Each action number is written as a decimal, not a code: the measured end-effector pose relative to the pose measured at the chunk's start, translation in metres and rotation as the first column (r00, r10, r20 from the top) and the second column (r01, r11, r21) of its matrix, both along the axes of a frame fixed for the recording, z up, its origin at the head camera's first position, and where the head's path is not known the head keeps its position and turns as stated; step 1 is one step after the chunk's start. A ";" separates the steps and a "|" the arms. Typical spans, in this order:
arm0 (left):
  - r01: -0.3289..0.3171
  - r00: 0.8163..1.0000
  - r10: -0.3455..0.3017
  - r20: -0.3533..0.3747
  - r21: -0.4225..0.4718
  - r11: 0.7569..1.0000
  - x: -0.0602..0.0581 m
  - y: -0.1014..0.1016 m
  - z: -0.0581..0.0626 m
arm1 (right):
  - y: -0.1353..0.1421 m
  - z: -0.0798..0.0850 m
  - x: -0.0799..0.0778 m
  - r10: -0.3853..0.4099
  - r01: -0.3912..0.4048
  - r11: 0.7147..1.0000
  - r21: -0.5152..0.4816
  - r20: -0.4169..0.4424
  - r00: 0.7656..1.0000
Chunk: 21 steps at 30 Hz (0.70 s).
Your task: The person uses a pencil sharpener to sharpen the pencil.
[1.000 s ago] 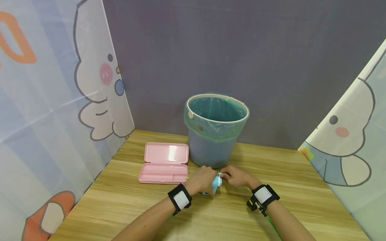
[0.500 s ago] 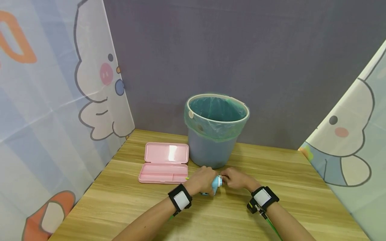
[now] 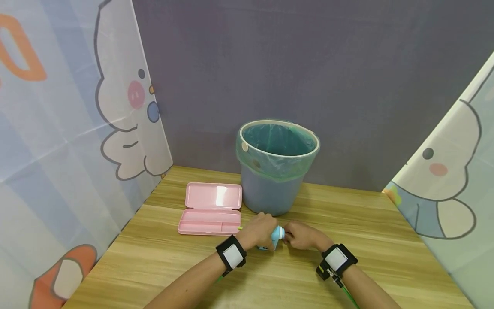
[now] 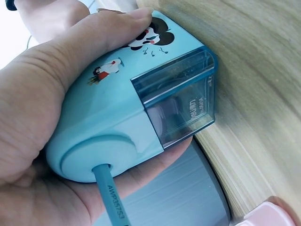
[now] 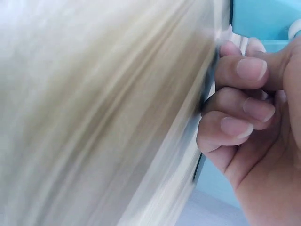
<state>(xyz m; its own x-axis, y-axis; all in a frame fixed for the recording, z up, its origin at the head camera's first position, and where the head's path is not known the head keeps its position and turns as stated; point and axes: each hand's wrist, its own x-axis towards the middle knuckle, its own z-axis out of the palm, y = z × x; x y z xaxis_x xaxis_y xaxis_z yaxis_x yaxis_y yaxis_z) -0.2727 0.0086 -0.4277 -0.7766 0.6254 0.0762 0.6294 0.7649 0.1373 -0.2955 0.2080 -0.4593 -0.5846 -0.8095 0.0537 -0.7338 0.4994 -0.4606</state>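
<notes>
A light blue pencil sharpener point(image 4: 108, 113) with a clear shavings drawer point(image 4: 181, 101) rests on the wooden table. My left hand point(image 3: 257, 231) grips its body, thumb over the printed top. A blue-green pencil point(image 4: 111, 195) sticks out of the sharpener's hole; its point is hidden inside. On the opposite side, my right hand point(image 3: 305, 236) has curled fingers by the white-and-blue crank hub point(image 3: 281, 233). Thumb and forefinger appear to pinch the crank's handle, which is mostly hidden by the fingers in the head and right wrist views.
An open pink pencil case point(image 3: 208, 227) with compartments lies left of the left hand. Behind the hands stands a grey-blue bin point(image 3: 270, 193) lined with a green bag. A dark cloth wall point(image 3: 347, 86) closes off the back, with printed cloths at both sides.
My right hand has circled slightly at the crank, its fingers dropping from above the hub to beside it. The left hand and the sharpener have stayed in place.
</notes>
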 end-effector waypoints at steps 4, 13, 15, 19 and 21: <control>-0.004 1.000 0.004 0.000 0.000 1.000 0.000 0.001 0.000 | 0.000 0.001 0.002 -0.017 0.016 0.999 0.034 0.029 0.999; -0.015 1.000 0.015 0.001 -0.021 1.000 0.001 0.002 0.002 | -0.001 0.000 0.006 -0.008 0.008 0.999 0.045 0.009 1.000; -0.016 1.000 0.016 0.003 -0.020 1.000 0.000 0.002 0.002 | -0.001 0.000 0.007 -0.013 0.013 0.999 0.045 0.005 1.000; -0.017 1.000 0.018 0.017 -0.018 1.000 0.000 0.002 0.001 | -0.001 0.001 0.011 -0.006 0.007 0.999 0.034 -0.009 1.000; -0.018 1.000 0.019 0.025 -0.018 1.000 0.000 0.002 0.001 | -0.001 0.001 0.013 0.009 -0.008 1.000 0.023 -0.022 1.000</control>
